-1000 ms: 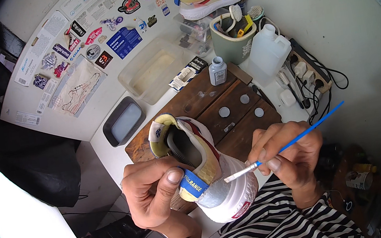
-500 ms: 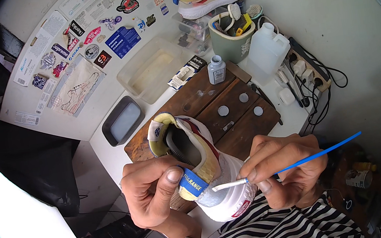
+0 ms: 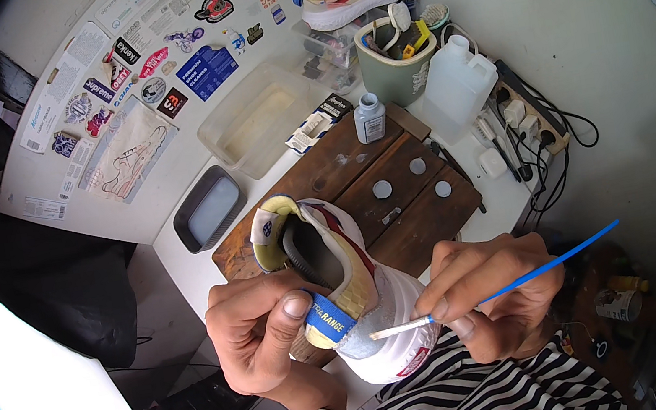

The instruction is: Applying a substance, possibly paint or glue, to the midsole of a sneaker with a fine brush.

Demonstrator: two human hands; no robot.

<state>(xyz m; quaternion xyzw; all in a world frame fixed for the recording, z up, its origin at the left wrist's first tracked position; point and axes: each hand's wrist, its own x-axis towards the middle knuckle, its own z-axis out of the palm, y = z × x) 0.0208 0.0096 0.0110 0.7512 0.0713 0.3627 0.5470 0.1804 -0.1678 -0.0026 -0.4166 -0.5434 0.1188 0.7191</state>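
Two pinching grips: left hand [image 3: 262, 333] on blue tab [image 3: 330, 318] of shoe [image 3: 356, 289], right hand [image 3: 494, 295] on brush [image 3: 553, 261]. Shoe near, by desk's [image 3: 193, 278] near edge; probably light, soft-topped, firm-soled; tab or sole best hold.

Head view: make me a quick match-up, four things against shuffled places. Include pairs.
Things
1. paintbrush
2. small open bottle
3. plastic jug
4. nearer shoe

Places
A. left of the power strip
B. gripped by the left hand
C. standing on the wooden board
D. held in the right hand

Pairs: 1-D, 2-C, 3-A, 4-B
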